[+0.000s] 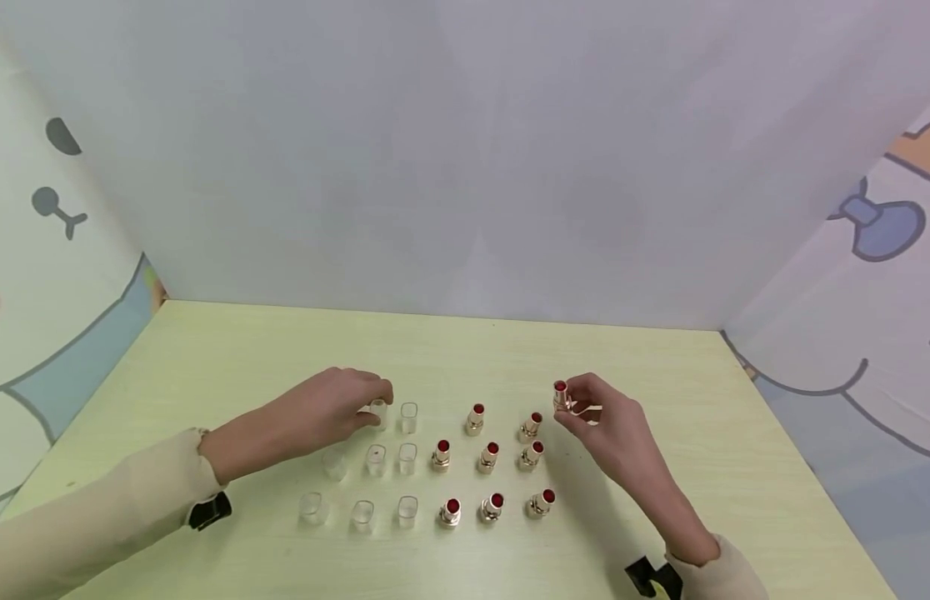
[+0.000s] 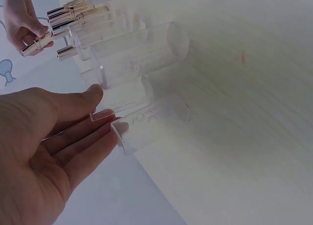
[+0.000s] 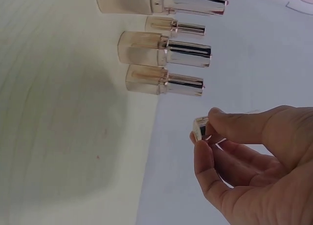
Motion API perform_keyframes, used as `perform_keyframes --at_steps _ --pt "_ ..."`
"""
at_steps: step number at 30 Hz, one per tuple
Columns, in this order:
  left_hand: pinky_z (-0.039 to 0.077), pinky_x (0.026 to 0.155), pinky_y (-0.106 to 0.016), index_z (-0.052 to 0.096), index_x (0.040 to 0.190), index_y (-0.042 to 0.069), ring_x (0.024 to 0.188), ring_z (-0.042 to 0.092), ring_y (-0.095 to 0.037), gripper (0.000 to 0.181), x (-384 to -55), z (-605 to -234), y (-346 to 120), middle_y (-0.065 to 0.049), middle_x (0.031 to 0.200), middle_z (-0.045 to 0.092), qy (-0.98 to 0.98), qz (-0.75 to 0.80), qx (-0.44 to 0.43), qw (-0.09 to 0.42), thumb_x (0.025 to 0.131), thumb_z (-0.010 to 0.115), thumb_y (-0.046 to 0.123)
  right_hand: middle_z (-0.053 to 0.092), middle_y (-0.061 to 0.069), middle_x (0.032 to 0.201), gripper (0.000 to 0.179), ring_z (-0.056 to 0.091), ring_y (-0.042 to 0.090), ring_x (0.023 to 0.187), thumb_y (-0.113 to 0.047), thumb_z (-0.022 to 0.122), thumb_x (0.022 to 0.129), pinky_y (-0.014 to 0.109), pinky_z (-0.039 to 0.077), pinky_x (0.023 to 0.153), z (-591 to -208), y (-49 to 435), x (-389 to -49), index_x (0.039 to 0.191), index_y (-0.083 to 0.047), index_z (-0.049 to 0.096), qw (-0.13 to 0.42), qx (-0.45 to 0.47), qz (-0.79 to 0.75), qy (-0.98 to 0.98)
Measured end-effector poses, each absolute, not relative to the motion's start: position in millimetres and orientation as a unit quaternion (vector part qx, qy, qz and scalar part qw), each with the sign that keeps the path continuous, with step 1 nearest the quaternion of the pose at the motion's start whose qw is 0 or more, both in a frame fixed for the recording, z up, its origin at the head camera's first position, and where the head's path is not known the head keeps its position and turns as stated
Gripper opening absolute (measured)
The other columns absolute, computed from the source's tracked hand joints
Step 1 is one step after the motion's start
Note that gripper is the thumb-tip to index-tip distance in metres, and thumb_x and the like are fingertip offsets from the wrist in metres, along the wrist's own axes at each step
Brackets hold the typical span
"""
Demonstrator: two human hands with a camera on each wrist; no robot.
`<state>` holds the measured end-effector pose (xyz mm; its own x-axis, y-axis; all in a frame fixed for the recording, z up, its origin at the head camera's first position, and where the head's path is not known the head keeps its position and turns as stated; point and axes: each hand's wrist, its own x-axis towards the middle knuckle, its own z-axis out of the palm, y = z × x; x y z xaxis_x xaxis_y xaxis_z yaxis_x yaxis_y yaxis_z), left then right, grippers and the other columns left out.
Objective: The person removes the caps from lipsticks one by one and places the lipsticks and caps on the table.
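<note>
My right hand (image 1: 611, 425) pinches a gold lipstick tube (image 1: 561, 397) with a dark red top, thumb against fingertips, raised over the table at the right of the tubes. Only part of its clear base (image 3: 200, 128) shows in the right wrist view; the fingers cover the rest. At the left, my left hand (image 1: 337, 412) reaches over a clear cap (image 1: 378, 414), thumb and fingers spread on either side of it. The left wrist view shows fingertips (image 2: 117, 129) right at the rim of a near clear cap (image 2: 154, 124), with the thumb apart from it.
Several gold lipstick tubes (image 1: 488, 457) with red tops stand in rows right of centre. Rows of clear caps (image 1: 407, 511) stand to their left, open ends up. A pale wood table (image 1: 270, 342) lies under everything, with a white curtain (image 1: 465, 167) behind.
</note>
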<state>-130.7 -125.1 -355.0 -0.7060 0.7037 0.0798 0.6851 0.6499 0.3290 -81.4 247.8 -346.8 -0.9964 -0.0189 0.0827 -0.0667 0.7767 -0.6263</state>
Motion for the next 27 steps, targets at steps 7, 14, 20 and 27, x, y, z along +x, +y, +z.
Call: perform_keyframes --at_steps 7,14,20,27 --pt "0.055 0.071 -0.025 0.071 0.099 0.015 0.078 0.063 -0.004 0.02 -133 -359 -126 0.006 0.092 0.073 0.91 0.164 0.38 0.039 0.086 0.084 0.007 0.076 0.007 0.107 0.028 0.074 0.021 0.097 -0.006 0.078 0.092 0.035 0.063 0.087 -365 255 -84 0.118 -0.01 0.068 -0.013 0.009 0.346 -0.938" --pt "0.056 0.071 -0.025 0.071 0.101 0.014 0.079 0.064 -0.005 0.021 -135 -359 -126 0.003 0.096 0.074 0.91 0.164 0.378 0.05 0.086 0.084 0.006 0.076 0.006 0.103 0.026 0.072 0.02 0.096 -0.002 0.078 0.09 0.032 0.062 0.083 -377 257 -86 0.113 -0.008 0.068 -0.041 0.005 0.344 -0.938" --pt "0.058 0.074 -0.027 0.07 0.103 0.012 0.082 0.066 -0.008 0.022 -135 -361 -127 0.0 0.1 0.074 0.91 0.168 0.375 0.064 0.087 0.083 0.004 0.075 0.004 0.099 0.025 0.07 0.018 0.092 0.0 0.081 0.087 0.033 0.059 0.082 -382 258 -86 0.107 -0.009 0.069 -0.051 0.004 0.329 -0.943" --pt "0.058 0.075 -0.027 0.069 0.104 0.013 0.082 0.066 -0.009 0.023 -135 -361 -126 0.001 0.101 0.073 0.912 0.165 0.369 0.072 0.087 0.082 0.004 0.072 0.003 0.093 0.024 0.067 0.016 0.089 -0.006 0.084 0.086 0.031 0.052 0.076 -383 259 -88 0.101 -0.012 0.068 -0.063 -0.004 0.321 -0.945"
